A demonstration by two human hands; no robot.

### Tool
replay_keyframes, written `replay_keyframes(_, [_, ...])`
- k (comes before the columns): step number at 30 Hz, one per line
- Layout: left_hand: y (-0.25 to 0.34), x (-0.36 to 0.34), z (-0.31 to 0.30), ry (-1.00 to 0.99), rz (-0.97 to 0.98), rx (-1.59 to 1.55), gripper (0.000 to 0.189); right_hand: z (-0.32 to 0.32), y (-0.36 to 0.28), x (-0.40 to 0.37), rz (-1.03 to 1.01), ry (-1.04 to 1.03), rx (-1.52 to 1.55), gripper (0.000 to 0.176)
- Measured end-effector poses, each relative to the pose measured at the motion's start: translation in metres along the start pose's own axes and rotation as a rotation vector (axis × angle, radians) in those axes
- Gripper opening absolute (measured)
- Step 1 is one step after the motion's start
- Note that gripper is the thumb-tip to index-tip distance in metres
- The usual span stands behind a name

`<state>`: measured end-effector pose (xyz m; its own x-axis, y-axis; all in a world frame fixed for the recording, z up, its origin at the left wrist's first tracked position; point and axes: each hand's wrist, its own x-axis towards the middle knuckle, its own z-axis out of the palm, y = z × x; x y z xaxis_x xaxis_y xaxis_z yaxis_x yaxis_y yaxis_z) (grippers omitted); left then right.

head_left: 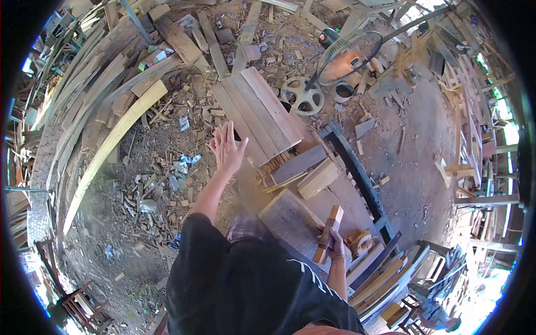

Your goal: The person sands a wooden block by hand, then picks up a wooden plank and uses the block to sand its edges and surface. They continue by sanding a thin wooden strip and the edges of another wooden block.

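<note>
My left hand [228, 149] is raised with its fingers spread and nothing in it, beside the near left edge of a panel of joined boards [254, 114]. Lower right, my right hand [336, 245] grips a squared wooden block [335, 214], its fingers wrapped round the middle and both ends sticking out. Under and beside that hand lies a wide wooden board [290, 215] on the bench. A short thick wood piece [318, 178] and a greyish board [296, 165] rest between this board and the panel. Curved, light-brown wood pieces [362, 243] sit just right of my right hand.
A fan [343, 58] on a round spoked base [302, 96] stands beyond the panel. A dark beam [357, 173] runs along the bench's right side. Long planks [89, 111] are stacked at left, with one pale plank [111, 145] in front. Scraps and litter cover the ground.
</note>
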<state>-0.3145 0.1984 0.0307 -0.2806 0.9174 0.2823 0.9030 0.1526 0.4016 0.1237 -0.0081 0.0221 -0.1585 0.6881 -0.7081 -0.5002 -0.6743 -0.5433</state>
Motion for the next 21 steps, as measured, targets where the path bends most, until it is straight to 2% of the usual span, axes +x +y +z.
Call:
replay_keyframes(8, [0.012,-0.005,-0.003,-0.070,-0.018,-0.059,0.076,0.000,0.001,-0.001,-0.005,-0.042,0.005,0.062])
replay_keyframes(14, [0.023,-0.021,-0.007,-0.123,-0.036,-0.206,0.087,-0.001,0.004,-0.002,-0.038,-0.064,0.041,0.061])
replay_keyframes(16, [0.026,-0.025,-0.003,-0.112,-0.171,-0.303,0.092,-0.003,0.005,-0.001,-0.042,-0.063,0.031,0.060])
replay_keyframes(17, [0.027,-0.026,-0.001,-0.109,-0.174,-0.302,0.092,-0.004,0.005,0.000,-0.045,-0.058,0.023,0.059])
replay_keyframes(19, [0.026,-0.023,0.003,-0.138,-0.342,-0.470,0.094,-0.006,0.005,0.000,-0.039,-0.068,0.025,0.059])
replay_keyframes(21, [0.017,-0.021,0.021,-0.114,-0.326,-0.517,0.094,-0.005,0.004,-0.001,-0.033,-0.077,0.027,0.059])
